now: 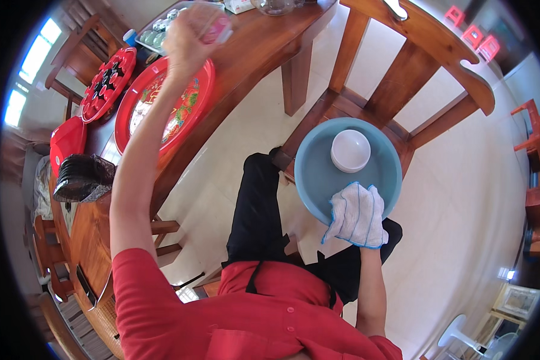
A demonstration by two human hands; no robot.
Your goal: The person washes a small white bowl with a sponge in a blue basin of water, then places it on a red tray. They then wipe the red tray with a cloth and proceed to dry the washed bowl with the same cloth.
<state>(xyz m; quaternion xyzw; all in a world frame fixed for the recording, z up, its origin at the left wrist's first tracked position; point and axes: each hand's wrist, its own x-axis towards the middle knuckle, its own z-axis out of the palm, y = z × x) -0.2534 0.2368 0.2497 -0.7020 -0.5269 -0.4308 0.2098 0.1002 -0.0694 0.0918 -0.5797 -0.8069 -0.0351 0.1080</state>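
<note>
Over the wooden table, my left hand (183, 42) grips a pink-and-white item (217, 29); motion blur hides what it is. Beneath that forearm lies a large red round tray (207, 81) with a printed fruit pattern. A clear tray (149, 39) of cups or small glasses is close beside the hand. My right hand is hidden under a white cloth (357, 213) with blue edging, which it holds at the near rim of a blue-grey plastic basin (312, 180). White bowls (351, 147), apparently stacked, sit inside the basin.
The basin rests on a wooden chair (315, 112) in front of my knees. Along the table (247, 49) are a red divided tray (126, 67), a red container (67, 141) and a black bag-wrapped stack (78, 180). A white fan (454, 330) stands at lower right.
</note>
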